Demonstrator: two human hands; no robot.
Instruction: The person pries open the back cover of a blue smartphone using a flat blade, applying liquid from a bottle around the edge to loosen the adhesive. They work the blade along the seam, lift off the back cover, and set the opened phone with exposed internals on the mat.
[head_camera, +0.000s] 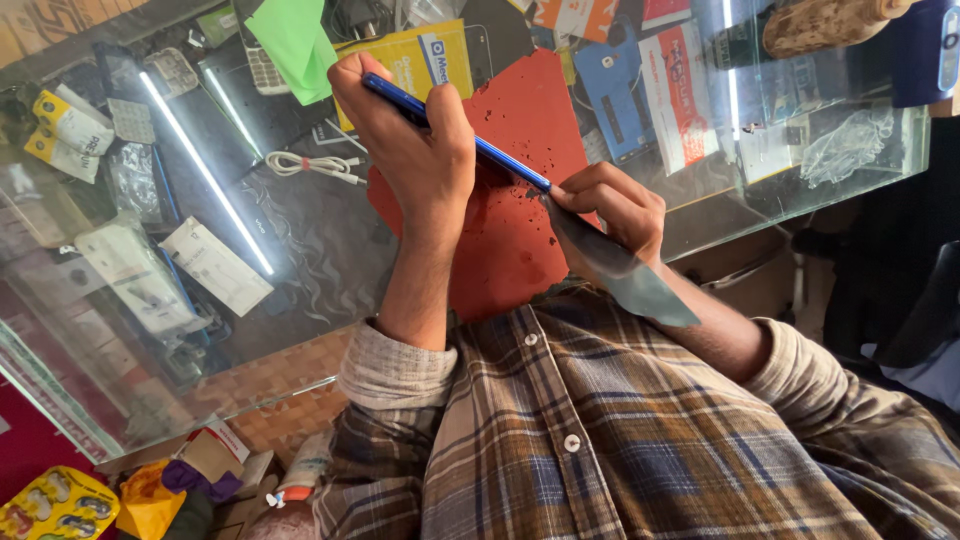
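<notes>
My left hand (415, 150) grips a thin blue phone (505, 163), held edge-on above a red mat (520, 110) that lies on a glass counter (300, 250). My right hand (610, 215) is at the phone's near end. It pinches a grey, glossy sheet of film (625, 275) that curves from the phone's corner back toward my right sleeve. Both forearms come out of plaid shirt sleeves at the bottom of the view.
A coiled white cable (310, 165) lies left of the mat, with a green paper (295, 40) and a yellow box (420, 60) beyond it. Packaged goods show under the glass. A wooden roller (825, 25) and a crumpled plastic bag (850, 145) sit far right.
</notes>
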